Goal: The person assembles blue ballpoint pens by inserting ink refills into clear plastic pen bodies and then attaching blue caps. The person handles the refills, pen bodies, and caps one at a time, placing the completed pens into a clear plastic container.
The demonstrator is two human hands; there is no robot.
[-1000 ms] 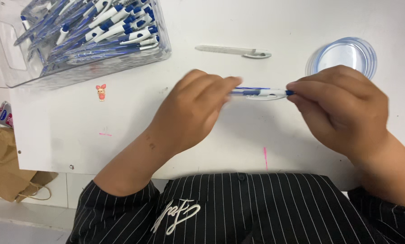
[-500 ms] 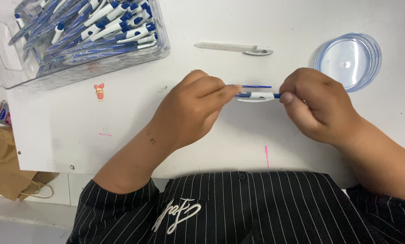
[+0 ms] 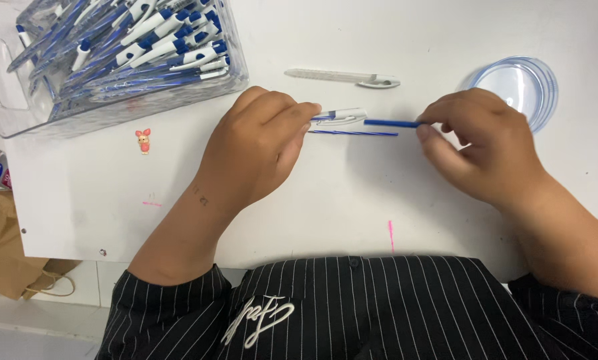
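Observation:
My left hand pinches a white pen top with its clip just above the white table. My right hand pinches the end of a thin blue pen part, which points left toward that white piece and stands a little apart from it. A thin blue refill lies on the table below them, between my hands. A clear pen barrel with a clip rests farther back.
A clear plastic bin full of several blue and white pens stands at the back left. A stack of clear round lids sits at the back right. A small pink sticker marks the table. A brown paper bag lies below the table's left edge.
The pen held between both hands has come apart: my right hand moved right with the blue part, my left keeps the white top, and a thin refill now lies on the table.

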